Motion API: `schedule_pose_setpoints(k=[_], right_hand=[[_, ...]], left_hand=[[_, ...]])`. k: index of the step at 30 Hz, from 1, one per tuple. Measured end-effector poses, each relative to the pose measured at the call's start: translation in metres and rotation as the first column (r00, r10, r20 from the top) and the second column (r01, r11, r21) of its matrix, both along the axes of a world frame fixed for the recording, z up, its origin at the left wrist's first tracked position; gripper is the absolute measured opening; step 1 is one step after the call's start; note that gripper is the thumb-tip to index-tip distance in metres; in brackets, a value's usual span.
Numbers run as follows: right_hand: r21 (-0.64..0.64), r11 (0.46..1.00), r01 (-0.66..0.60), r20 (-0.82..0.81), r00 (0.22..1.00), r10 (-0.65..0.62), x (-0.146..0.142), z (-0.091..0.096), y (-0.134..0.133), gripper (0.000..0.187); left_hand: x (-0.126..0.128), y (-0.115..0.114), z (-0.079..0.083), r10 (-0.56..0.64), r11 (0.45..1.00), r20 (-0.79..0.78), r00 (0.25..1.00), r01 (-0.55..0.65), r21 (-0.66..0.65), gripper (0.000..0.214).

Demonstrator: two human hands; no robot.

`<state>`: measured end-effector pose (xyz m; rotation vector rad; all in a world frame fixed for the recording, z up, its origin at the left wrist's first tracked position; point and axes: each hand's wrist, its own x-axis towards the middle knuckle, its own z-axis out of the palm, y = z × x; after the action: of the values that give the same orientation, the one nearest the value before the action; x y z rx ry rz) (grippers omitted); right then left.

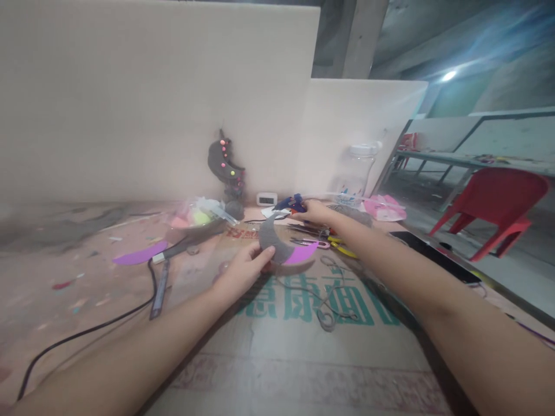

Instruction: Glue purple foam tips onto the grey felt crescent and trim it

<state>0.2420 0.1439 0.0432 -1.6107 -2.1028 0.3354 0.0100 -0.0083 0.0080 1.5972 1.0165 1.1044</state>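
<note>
My left hand (249,267) pinches a crescent moon shape (274,238) by its outer edge. Grey yarn covers most of the crescent; its right tip is bare purple. Farther back, my right hand (315,211) is closed on a dark blue glue gun (291,202) with an orange part, beside a small piece of white paper (269,212). Below the right hand lie pink-handled scissors (318,244) and yellow-handled pliers (342,248). Loose grey yarn (327,300) curls over the printed cardboard (277,341) in front.
A decorated grey crescent (225,162) stands against the white board (151,104). A bowl of coloured pieces (197,222), a purple crescent (141,254), a utility knife (160,292) and a black cable (91,330) lie left. A clear bottle (355,173) and phone (436,256) are right.
</note>
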Motion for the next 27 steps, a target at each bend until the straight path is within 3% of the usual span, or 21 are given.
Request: schedule_pose_setpoints(k=[4, 8, 14, 17, 19, 22, 27], right_hand=[[0.034, 0.996, 0.088, 0.009, 0.996, -0.089, -0.01, -0.01, 0.005, 0.04], [0.068, 0.991, 0.114, -0.039, 0.993, -0.112, -0.01, 0.002, -0.01, 0.032], [0.107, 0.992, 0.067, -0.18, 0.983, -0.047, 0.005, 0.03, -0.066, 0.027], [0.156, 0.988, -0.005, -0.365, 0.929, 0.063, 0.012, 0.032, -0.105, 0.024], [0.222, 0.974, -0.051, -0.351, 0.928, 0.129, 0.016, 0.028, -0.129, 0.021], [0.173, 0.974, -0.148, -0.321, 0.926, 0.197, 0.02, 0.013, -0.158, 0.022], [0.09, 0.99, -0.104, -0.288, 0.949, 0.126, 0.021, -0.017, -0.177, 0.032]], left_hand=[[0.001, 0.002, -0.002, -0.006, 1.0, 0.006, 1.0, 0.006, 0.001, 0.033], [0.0, 0.002, -0.002, 0.004, 1.0, -0.037, 0.999, -0.004, 0.0, 0.037], [-0.003, 0.003, -0.004, 0.033, 0.999, -0.039, 0.999, -0.033, -0.005, 0.038], [-0.003, 0.004, -0.006, 0.071, 0.996, 0.025, 0.997, -0.07, -0.055, 0.036], [-0.003, 0.005, -0.007, 0.077, 0.996, 0.046, 0.996, -0.074, -0.058, 0.036], [-0.004, 0.007, -0.008, 0.084, 0.996, 0.038, 0.996, -0.083, -0.044, 0.035], [-0.005, 0.005, -0.005, 0.073, 0.996, 0.029, 0.997, -0.072, -0.048, 0.035]])
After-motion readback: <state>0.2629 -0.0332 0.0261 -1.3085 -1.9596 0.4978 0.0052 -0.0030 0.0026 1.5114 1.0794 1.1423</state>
